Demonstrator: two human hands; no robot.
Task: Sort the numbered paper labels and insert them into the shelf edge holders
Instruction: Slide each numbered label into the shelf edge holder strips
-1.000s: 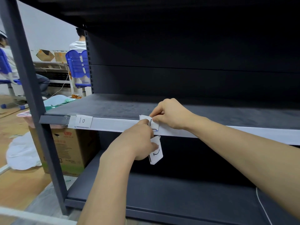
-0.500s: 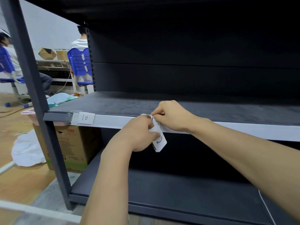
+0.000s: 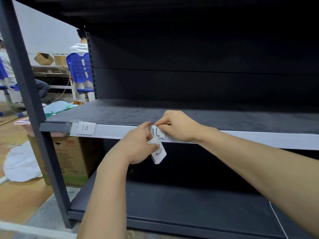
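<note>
The label marked 11 (image 3: 157,133) is held against the white shelf edge holder (image 3: 117,132), well to the right of the label marked 10 (image 3: 86,128), which is seated at the strip's left end. Its upper edge is pinched by the right hand (image 3: 177,125). The spare labels (image 3: 159,151) are pinched in the curled left hand (image 3: 138,145), whose forefinger is stretched to the 11's left edge. Such paper is judged light, limp and easily creased, so it is best taken by the edges and slid in flat. Whether its lower edge is caught in the holder's lip cannot be told, since the spare labels cover it. Their count is hidden, and the top one's number is only partly legible.
</note>
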